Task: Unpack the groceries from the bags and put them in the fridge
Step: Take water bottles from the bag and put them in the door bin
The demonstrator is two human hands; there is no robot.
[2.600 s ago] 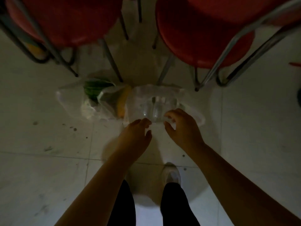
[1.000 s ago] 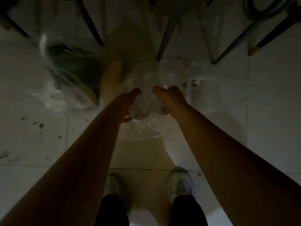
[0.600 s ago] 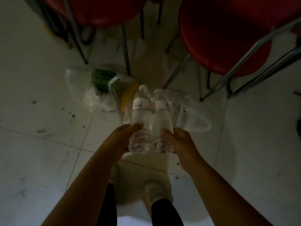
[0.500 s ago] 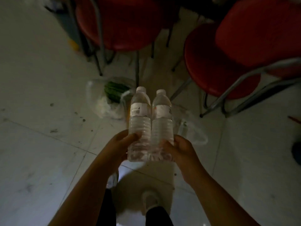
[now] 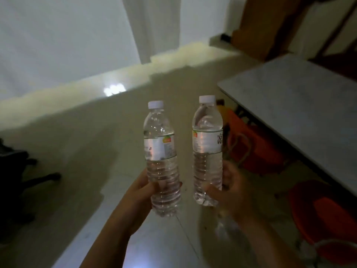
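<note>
Head view: left hand (image 5: 140,192) and right hand (image 5: 230,187) each grip an upright water bottle (image 5: 161,157)

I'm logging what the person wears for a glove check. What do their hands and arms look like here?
Both forearms are bare up to the bottom edge of the picture: no sleeves show. The left hand and right hand wear no gloves. No watch, bracelet or ring can be made out, though the dim light hides fine detail.
</note>
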